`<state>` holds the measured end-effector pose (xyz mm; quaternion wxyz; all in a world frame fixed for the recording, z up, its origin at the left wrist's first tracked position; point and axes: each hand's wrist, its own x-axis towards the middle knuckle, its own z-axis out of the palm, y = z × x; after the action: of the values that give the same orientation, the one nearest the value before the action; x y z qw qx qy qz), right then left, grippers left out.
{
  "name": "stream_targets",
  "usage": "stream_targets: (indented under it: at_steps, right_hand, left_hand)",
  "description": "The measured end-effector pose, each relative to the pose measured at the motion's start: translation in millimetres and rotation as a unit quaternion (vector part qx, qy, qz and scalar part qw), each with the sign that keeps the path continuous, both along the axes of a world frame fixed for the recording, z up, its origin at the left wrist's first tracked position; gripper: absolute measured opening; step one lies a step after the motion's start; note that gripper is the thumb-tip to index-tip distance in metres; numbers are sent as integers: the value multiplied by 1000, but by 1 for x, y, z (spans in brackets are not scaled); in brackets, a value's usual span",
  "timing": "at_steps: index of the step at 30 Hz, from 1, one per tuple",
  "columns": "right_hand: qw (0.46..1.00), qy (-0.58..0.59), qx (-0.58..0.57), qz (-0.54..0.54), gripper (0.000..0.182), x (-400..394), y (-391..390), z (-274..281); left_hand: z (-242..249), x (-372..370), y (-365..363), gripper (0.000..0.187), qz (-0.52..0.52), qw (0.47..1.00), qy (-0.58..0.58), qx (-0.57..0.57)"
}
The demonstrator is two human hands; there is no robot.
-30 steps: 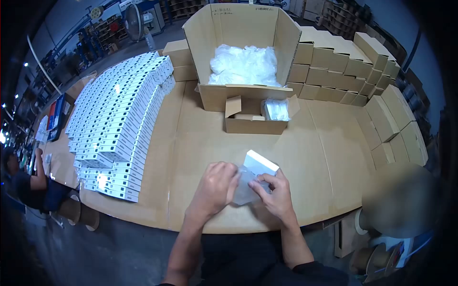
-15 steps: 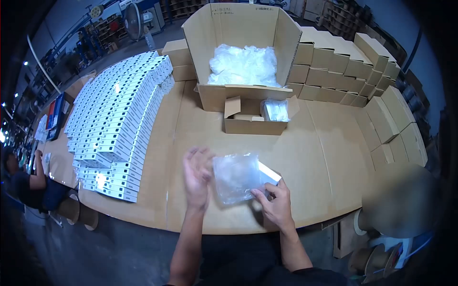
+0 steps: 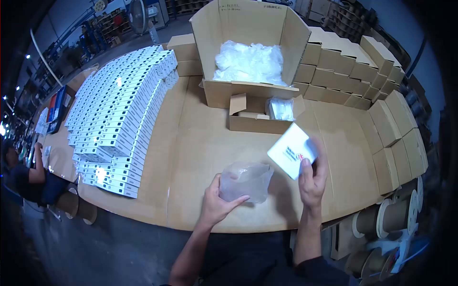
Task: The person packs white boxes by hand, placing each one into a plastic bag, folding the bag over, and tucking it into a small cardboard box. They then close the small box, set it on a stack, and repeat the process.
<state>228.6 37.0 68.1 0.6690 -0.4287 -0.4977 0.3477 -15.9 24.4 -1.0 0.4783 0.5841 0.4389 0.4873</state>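
Observation:
My left hand (image 3: pixel 220 202) grips a clear plastic bag (image 3: pixel 245 182) by its lower left side, thumb across the front. The bag bulges a little, and nothing shows inside it. To its right, my right hand (image 3: pixel 312 178) holds a flat white box (image 3: pixel 292 151) with small dark and red print on its face. The box is tilted and raised above the cardboard-covered table, apart from the bag. Beyond both hands stands a small open carton (image 3: pixel 260 125) with plastic-wrapped packs (image 3: pixel 281 109) in its right part.
A large open carton (image 3: pixel 257 9) of clear bags (image 3: pixel 249 63) stands at the back. White boxes (image 3: pixel 119 109) are stacked at left, brown cartons (image 3: pixel 334 76) at back right and right. Spools (image 3: pixel 398 214) sit below the table's right edge. Another person (image 3: pixel 31 167) is at far left.
My left hand has closed on the bag, which was in front of my right hand. My right hand has moved right and up with the white box, now apart from the bag.

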Motion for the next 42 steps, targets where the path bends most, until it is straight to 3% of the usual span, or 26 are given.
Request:
stream_targets:
  at_steps: [4,5,10,17,21,26,29,32,35,39,42]
  right_hand:
    - [996,22,76,39,52,-15,27,36]
    - [997,-31,60,38,42,-21,26,49]
    - [986,-44,-8,164,31,-41,32,43]
    - [979,-118,6,168,27,-28,36,32]
    - [980,-95,-1,178,26,-29,38,26]
    - [963,-196,8,183,22,-31,46,24]
    - [955,-226,-25,188,21,-36,49,25]
    - [943,-253,-69,204,23,-37,55,14]
    - [938,-229,-135,224,21,-43,53,10]
    - [973,20,-137,185,20,-46,43,-12]
    - [951,100,-194,219,22,-41,22,-33]
  left_hand:
    - [-2,3,-2,59,-7,1000,8,3]
    - [-4,3,-2,59,-9,1000,6,1]
    - [-8,1,1,60,14,999,28,11]
    - [-8,-2,0,63,22,1000,9,-5]
    - [-7,2,-1,63,10,1000,-1,3]
    - [-7,2,-1,68,-1,1000,9,-20]
    - [1,4,-3,57,-44,995,-89,-23]
    - [-9,3,-8,44,-69,916,-362,-157]
    - [-25,7,-8,53,-16,934,-306,-182]
    - [-39,12,-7,50,37,922,-346,-172]
    - [-41,6,-4,50,38,927,-339,-157]
